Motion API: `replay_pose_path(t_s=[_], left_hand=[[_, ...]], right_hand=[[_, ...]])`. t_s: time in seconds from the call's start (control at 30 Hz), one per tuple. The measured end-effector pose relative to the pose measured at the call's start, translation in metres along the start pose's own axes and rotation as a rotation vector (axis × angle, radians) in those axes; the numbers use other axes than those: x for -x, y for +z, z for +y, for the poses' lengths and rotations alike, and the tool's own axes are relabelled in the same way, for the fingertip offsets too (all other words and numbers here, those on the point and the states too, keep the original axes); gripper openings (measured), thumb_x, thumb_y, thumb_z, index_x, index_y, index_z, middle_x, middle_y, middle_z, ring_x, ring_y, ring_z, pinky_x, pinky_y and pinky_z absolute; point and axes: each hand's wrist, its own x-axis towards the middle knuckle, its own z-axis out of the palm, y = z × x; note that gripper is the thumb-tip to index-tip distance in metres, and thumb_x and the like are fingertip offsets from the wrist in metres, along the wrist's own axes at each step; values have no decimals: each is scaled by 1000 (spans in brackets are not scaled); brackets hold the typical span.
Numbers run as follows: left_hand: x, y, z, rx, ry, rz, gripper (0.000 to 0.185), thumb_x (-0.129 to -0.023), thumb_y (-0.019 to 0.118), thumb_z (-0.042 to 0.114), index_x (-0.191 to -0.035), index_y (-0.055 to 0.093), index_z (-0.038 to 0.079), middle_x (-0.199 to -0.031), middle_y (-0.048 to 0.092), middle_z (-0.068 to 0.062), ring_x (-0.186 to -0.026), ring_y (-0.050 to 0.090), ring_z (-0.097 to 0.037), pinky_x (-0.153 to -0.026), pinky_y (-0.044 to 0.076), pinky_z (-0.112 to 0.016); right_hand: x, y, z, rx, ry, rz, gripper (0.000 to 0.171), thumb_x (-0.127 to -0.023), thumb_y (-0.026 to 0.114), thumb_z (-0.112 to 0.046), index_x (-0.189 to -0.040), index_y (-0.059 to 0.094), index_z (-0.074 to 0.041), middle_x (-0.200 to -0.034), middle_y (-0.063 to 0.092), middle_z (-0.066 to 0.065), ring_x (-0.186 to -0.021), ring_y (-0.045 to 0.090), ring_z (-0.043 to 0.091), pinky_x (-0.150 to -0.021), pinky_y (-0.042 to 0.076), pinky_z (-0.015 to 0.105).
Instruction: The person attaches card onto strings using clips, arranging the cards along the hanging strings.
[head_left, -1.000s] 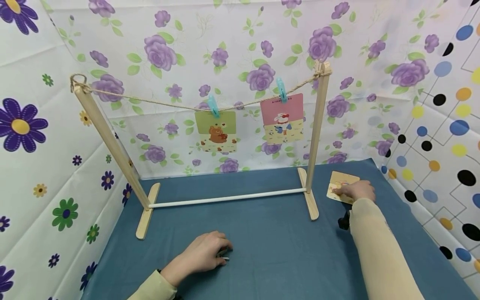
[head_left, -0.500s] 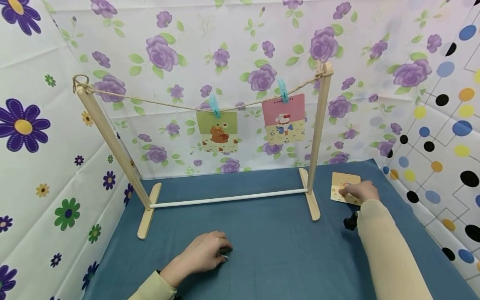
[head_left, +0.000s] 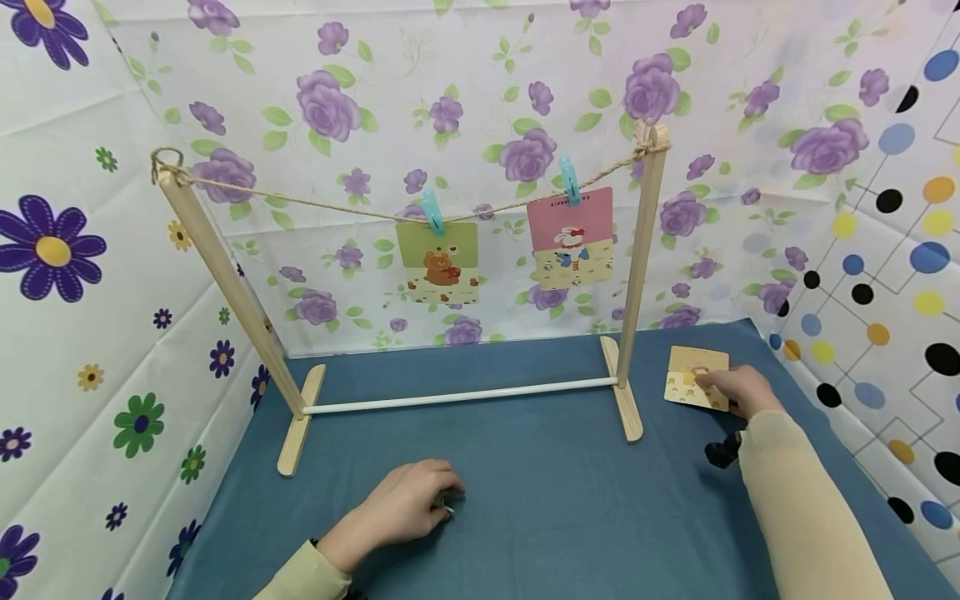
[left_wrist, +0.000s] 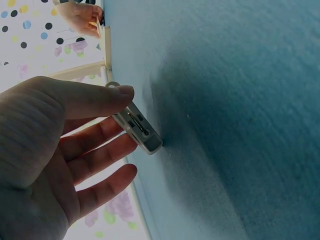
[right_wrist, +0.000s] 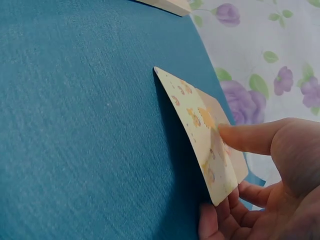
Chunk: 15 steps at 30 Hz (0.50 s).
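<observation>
My left hand (head_left: pixel 438 502) rests low on the blue cloth (head_left: pixel 540 492) and pinches a pale clothespin (left_wrist: pixel 136 126) between thumb and fingers, the pin's tip touching the cloth. At the right, my right hand (head_left: pixel 731 387) grips a yellow picture card (head_left: pixel 696 375). In the right wrist view the yellow card (right_wrist: pixel 200 127) is tilted up off the cloth, with the thumb on its face and the fingers behind. A wooden rack (head_left: pixel 637 250) carries a string (head_left: pixel 315 204). From it hang a green bear card (head_left: pixel 438 260) and a pink rabbit card (head_left: pixel 572 235), each on a teal pin.
The rack's white crossbar (head_left: pixel 457 396) and two flat wooden feet (head_left: pixel 626 400) lie between the hands and the back wall. Flowered and dotted sheets close in the back and both sides. A small black object (head_left: pixel 722 452) sits by my right sleeve.
My right hand has shifted a little and tipped the yellow card up off the cloth. The left hand has stayed almost where it was with the clothespin.
</observation>
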Motion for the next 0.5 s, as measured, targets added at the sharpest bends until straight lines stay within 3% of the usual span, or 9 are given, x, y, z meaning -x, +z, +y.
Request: replay_pose_path(t_s=[0.1, 0.2, 0.33, 0.5], left_hand=[[1, -2, 0, 2, -4, 11, 29, -90, 86, 7, -115, 79, 19, -104, 71, 6, -90, 67, -5, -74, 57, -27], [1, -5, 2, 5, -9, 14, 29, -91, 86, 7, -117, 79, 17, -103, 71, 6, -89, 67, -5, -73, 57, -27], [2, -7, 3, 7, -11, 13, 30, -92, 85, 8, -121, 80, 14, -102, 70, 6, -87, 66, -6, -70, 55, -26], [3, -7, 3, 8, -12, 17, 29, -92, 85, 8, -120, 80, 15, -102, 69, 6, -86, 65, -5, -70, 54, -25]], right_hand=[[3, -2, 1, -7, -2, -10, 89, -101, 65, -48, -157, 34, 14, -125, 51, 32, -93, 57, 30, -77, 55, 40], [6, -4, 2, -24, 1, -14, 97, -103, 63, -47, -162, 20, 16, -159, 31, 40, -125, 53, 42, -91, 58, 45], [6, -5, 5, -60, 0, -14, 97, -104, 64, -45, -163, 16, 15, -163, 25, 39, -137, 48, 46, -97, 57, 47], [5, -6, 12, -91, -25, -32, 96, -103, 65, -47, -161, 23, 16, -155, 37, 37, -125, 55, 39, -96, 57, 45]])
